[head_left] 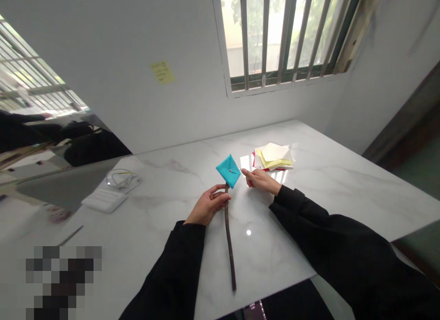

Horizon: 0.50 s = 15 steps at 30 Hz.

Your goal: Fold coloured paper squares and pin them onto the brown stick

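Note:
My left hand (pixel 209 205) is closed around the upper part of a thin brown stick (pixel 229 246), just below its top. At the stick's top end sits a blue folded-paper square (pixel 227 166), pinwheel-like, with a small pin or fastener at its middle. The stick slants down over the table toward me. Just right of the paper is my right hand (pixel 260 180), index finger stretched toward the paper's right corner and the other fingers curled. Nothing shows in that hand; whether its fingertip touches the paper I cannot tell.
A pile of white, yellow and red paper (pixel 275 156) lies beyond my right hand on the marble-patterned table (pixel 165 260). To the left are a white box (pixel 105 199), a coiled cable (pixel 120 179) and a pen-like item (pixel 71 235). A barred window and yellow note (pixel 162 72) are on the wall.

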Available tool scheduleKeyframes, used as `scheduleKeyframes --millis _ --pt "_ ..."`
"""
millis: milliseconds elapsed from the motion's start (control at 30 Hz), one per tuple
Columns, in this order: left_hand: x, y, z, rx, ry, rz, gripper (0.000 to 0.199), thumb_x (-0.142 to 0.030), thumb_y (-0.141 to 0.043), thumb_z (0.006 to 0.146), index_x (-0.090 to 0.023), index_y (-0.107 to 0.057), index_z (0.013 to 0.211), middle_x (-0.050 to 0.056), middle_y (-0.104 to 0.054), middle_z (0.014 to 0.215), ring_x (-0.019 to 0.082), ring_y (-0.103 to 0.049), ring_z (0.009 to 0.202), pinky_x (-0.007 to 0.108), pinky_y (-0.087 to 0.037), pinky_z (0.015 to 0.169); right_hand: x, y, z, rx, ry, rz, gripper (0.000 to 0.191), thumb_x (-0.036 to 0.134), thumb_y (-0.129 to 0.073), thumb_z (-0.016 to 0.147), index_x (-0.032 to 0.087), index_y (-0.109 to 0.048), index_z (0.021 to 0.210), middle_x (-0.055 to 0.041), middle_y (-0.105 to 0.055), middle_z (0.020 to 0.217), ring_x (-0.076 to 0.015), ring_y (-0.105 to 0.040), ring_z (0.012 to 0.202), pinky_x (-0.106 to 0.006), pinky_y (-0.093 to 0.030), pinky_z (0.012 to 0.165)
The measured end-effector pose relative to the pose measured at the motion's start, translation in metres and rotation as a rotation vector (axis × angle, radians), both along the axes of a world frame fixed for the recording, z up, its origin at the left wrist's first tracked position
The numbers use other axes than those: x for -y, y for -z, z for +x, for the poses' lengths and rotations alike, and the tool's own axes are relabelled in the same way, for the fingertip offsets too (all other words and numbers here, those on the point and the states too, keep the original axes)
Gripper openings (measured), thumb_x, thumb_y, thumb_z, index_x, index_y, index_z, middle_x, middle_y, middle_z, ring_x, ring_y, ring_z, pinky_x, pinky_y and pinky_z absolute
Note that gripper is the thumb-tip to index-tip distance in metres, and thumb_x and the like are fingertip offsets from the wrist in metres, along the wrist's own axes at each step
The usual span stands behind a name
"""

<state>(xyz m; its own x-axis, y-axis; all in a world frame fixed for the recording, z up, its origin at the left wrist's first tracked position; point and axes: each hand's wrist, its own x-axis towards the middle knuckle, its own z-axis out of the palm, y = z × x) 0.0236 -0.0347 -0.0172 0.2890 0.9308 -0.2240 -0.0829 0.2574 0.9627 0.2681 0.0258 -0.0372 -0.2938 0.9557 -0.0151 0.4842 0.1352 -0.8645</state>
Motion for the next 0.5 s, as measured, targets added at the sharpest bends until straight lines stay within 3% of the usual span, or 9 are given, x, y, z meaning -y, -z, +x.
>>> scheduleKeyframes --millis 67,133,267,400,467,500 --pt "0.0002 0.0001 -0.0005 -0.001 -0.001 0.002 0.06 -0.039 -0.097 0.063 -0.016 -0.07 0.112 0.003 -0.073 0.084 0.013 -0.063 0.075 0.024 -0.047 0.07 -0.0022 0.0018 0.0006 0.018 0.054 0.044 0.08 0.072 -0.034 0.103 0.015 -0.068 0.059 -0.004 -0.058 0.055 -0.0152 -0.058 0.058 -0.028 -0.041 0.067" --pt "0.0007 -0.0002 -0.0008 -0.005 0.002 0.006 0.059 -0.039 -0.097 0.064 -0.017 -0.071 0.112 0.003 -0.073 0.085 0.013 -0.063 0.076 0.024 -0.047 0.071 -0.0037 0.0026 0.0015 0.021 0.092 0.072 0.075 0.068 -0.035 0.104 0.014 -0.074 0.069 -0.0038 -0.06 0.058 -0.0166 -0.06 0.06 -0.028 -0.042 0.069" --pt "0.0018 -0.0014 -0.0006 -0.008 0.004 0.006 0.058 -0.039 -0.096 0.065 -0.018 -0.072 0.112 0.003 -0.073 0.084 0.013 -0.063 0.074 0.024 -0.046 0.069 -0.0023 0.0019 0.0012 -0.015 0.152 0.135 0.064 0.065 -0.039 0.105 0.014 -0.077 0.1 -0.0025 -0.063 0.063 -0.0188 -0.065 0.066 -0.029 -0.044 0.072" --pt "0.0026 -0.0027 0.0004 0.001 0.008 0.001 0.059 -0.038 -0.097 0.064 -0.017 -0.071 0.112 0.003 -0.073 0.083 0.012 -0.062 0.073 0.024 -0.045 0.068 0.0018 -0.0017 -0.0001 -0.116 0.189 0.173 0.066 0.067 -0.042 0.104 0.016 -0.062 0.14 -0.0009 -0.067 0.071 -0.0185 -0.066 0.066 -0.029 -0.047 0.074" --pt "0.0028 -0.003 0.0009 0.001 0.004 0.0 0.06 -0.038 -0.097 0.063 -0.017 -0.071 0.112 0.003 -0.073 0.083 0.013 -0.062 0.073 0.024 -0.045 0.068 0.0017 -0.0034 0.0005 -0.06 0.154 0.178 0.068 0.069 -0.038 0.104 0.016 -0.071 0.13 -0.0011 -0.065 0.065 -0.0193 -0.065 0.066 -0.03 -0.046 0.075" --pt "0.0028 -0.0031 0.001 0.002 -0.001 -0.001 0.06 -0.038 -0.097 0.063 -0.017 -0.071 0.112 0.003 -0.073 0.084 0.013 -0.063 0.073 0.024 -0.045 0.069 0.001 -0.0038 0.0012 -0.001 0.131 0.164 0.071 0.071 -0.034 0.105 0.015 -0.078 0.111 -0.0023 -0.063 0.061 -0.0199 -0.064 0.066 -0.03 -0.046 0.075"
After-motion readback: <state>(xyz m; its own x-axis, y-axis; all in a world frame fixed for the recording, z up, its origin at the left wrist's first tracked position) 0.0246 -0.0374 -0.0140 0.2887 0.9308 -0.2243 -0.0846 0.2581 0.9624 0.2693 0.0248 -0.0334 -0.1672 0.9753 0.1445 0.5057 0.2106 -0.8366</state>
